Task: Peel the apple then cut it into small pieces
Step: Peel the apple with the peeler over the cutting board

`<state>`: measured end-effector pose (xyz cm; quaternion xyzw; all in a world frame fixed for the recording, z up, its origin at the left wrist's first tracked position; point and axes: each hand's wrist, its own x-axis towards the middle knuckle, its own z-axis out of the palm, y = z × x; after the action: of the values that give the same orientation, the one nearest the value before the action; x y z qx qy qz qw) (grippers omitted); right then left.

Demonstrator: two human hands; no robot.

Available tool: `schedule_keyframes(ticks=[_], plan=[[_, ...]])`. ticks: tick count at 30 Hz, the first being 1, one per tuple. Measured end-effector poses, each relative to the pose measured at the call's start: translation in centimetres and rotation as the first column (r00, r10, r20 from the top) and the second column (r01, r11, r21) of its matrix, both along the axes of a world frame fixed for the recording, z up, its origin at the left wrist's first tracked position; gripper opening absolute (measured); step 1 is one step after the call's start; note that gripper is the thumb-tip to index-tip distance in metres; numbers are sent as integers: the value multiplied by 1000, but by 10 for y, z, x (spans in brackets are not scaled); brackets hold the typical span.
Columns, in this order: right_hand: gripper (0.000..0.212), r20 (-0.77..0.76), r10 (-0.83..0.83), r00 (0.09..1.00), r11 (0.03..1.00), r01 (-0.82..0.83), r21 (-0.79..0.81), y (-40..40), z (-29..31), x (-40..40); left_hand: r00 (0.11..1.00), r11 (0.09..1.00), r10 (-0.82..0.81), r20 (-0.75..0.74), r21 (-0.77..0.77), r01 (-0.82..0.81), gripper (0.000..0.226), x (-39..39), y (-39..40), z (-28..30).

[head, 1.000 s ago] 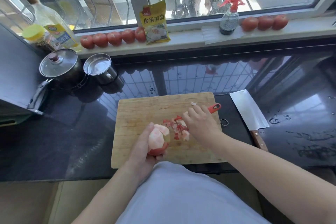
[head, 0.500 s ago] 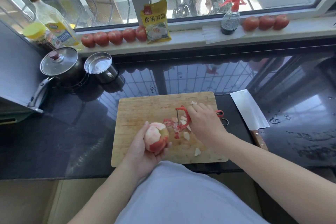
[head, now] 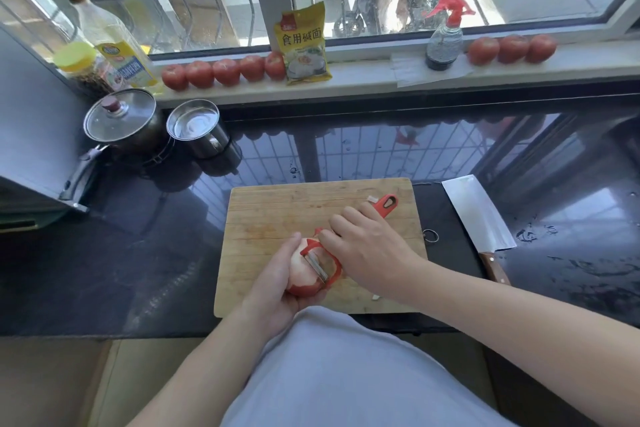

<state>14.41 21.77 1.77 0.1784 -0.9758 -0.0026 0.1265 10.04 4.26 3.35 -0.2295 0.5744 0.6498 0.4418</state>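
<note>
A partly peeled apple [head: 304, 274], pale on top with red skin left at the bottom, is held over the near edge of the wooden cutting board [head: 277, 215]. My left hand [head: 273, 291] cups it from the left and below. My right hand [head: 370, 250] grips a red peeler [head: 323, 262], whose metal blade lies against the apple's right side. The peeler's red handle end sticks out beyond my fingers. The pile of peels on the board is hidden behind my right hand.
A cleaver [head: 479, 218] with a wooden handle lies on the dark counter right of the board. At the back left stand a lidded pot [head: 121, 118] and a steel cup [head: 197, 128]. Tomatoes [head: 225, 71], a yellow bag [head: 303, 43] and a spray bottle [head: 445, 38] line the windowsill.
My right hand brought the peeler from over the peel pile down to the apple. My left hand turned the apple and raised it slightly toward the peeler.
</note>
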Motion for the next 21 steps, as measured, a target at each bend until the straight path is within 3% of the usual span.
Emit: schedule_keyframes(ticks=[4, 6, 8, 12, 15, 18, 21], plan=[[12, 76, -201, 977, 978, 197, 63, 6, -14, -5, 995, 998, 56, -81, -11, -57, 45, 1, 1, -4], [14, 204, -381, 902, 918, 343, 198, 22, -27, -5, 991, 994, 99, -89, -27, -102, 38, 3, 1, -7], [34, 308, -508, 804, 857, 439, 268, 33, -41, 1, 985, 990, 136, -103, -27, -140, 35, 2, 2, -8], [19, 380, -602, 702, 798, 524, 298, 25, -55, 10, 964, 965, 263, -30, 29, -262, 40, -6, 1, -7], [22, 400, -650, 646, 760, 555, 337, 23, -53, 8, 957, 954, 289, 34, 67, -291, 47, -7, 0, -7], [32, 374, -673, 638, 740, 591, 322, 27, -42, 9, 967, 965, 252, 34, 72, -254, 50, -5, -1, -8], [42, 299, -574, 762, 812, 576, 91, 31, -26, 3, 969, 966, 246, 22, 69, -247, 44, -5, 0, -7]])
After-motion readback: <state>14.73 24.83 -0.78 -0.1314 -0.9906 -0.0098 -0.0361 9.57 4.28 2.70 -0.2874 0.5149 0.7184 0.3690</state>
